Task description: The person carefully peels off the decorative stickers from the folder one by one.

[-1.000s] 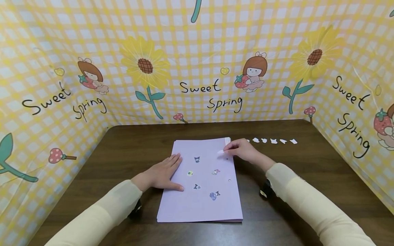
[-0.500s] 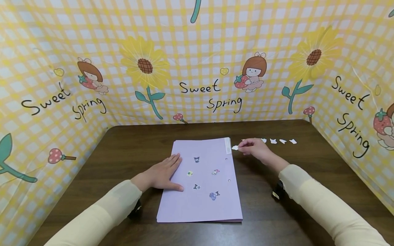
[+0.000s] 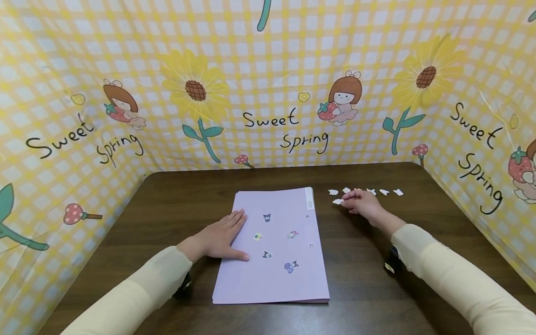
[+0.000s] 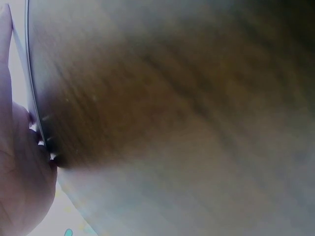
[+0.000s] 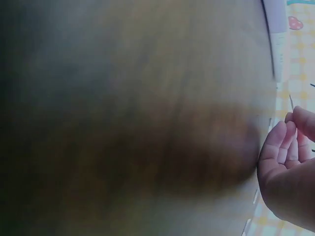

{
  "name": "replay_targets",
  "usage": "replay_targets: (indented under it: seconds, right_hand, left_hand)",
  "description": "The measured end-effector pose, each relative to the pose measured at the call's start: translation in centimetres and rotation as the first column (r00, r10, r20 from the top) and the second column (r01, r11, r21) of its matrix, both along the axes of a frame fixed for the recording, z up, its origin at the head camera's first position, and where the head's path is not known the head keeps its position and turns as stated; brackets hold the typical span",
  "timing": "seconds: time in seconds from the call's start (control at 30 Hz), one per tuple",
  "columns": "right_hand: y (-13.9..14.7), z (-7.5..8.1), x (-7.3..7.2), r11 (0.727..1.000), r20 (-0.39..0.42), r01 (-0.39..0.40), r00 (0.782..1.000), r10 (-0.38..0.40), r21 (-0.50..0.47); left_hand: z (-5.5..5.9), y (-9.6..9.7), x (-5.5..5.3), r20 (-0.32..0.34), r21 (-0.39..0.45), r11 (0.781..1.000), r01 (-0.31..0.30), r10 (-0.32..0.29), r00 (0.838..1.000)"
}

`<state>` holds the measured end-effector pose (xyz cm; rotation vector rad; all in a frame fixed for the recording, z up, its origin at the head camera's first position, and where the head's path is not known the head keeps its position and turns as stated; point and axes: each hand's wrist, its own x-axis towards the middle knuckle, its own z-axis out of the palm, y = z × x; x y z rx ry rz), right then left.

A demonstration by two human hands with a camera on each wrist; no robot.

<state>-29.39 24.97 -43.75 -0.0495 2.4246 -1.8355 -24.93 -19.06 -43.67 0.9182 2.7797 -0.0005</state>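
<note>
A lilac folder (image 3: 268,288) lies flat on the dark wooden table, dotted with several small cartoon stickers (image 3: 291,266). My left hand (image 3: 217,238) rests on its left edge, fingers straight and thumb spread over the cover; the left wrist view shows this hand (image 4: 22,172) at the far left. To the right of the folder, my right hand (image 3: 365,205) pinches a small white paper cutout (image 3: 337,202) between thumb and fingers. Its thin edge (image 5: 291,102) sticks up from the fingertips in the right wrist view. A row of similar white cutouts (image 3: 398,192) lies just behind that hand, partly hidden by it.
The folder has a white label strip (image 3: 309,199) at its top right corner and two small round studs (image 3: 311,246) along its right side. A yellow checked cloth (image 3: 268,83) with printed flowers and figures hangs round the back and sides of the table (image 3: 167,195).
My right hand has moved right with the white cutout, from over the folder's top right to the table in front of the row. My left hand stays put on the folder.
</note>
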Motion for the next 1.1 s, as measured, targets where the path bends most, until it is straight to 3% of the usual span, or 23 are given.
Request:
replay_targets:
  seconds: [0.43,0.77,1.1]
  right_hand:
    - [-0.8,-0.8,0.1,0.989,-0.103,0.017,0.995,-0.001,0.149]
    - [-1.2,-0.8,-0.3,0.953,-0.092,0.054,0.995,-0.027,0.299]
    - [-1.4,-0.3,-0.4,0.953,-0.061,0.053,0.997,-0.037,0.297]
  left_hand:
    - [-0.1,-0.1,0.2,0.014,0.005,1.0,-0.001,0.001,1.0]
    - [-0.2,-0.2,0.2,0.008,-0.004,1.0,0.0,0.0,1.0]
    - [0.1,-0.2,0.2,0.006,0.011,1.0,0.002,-0.002,1.0]
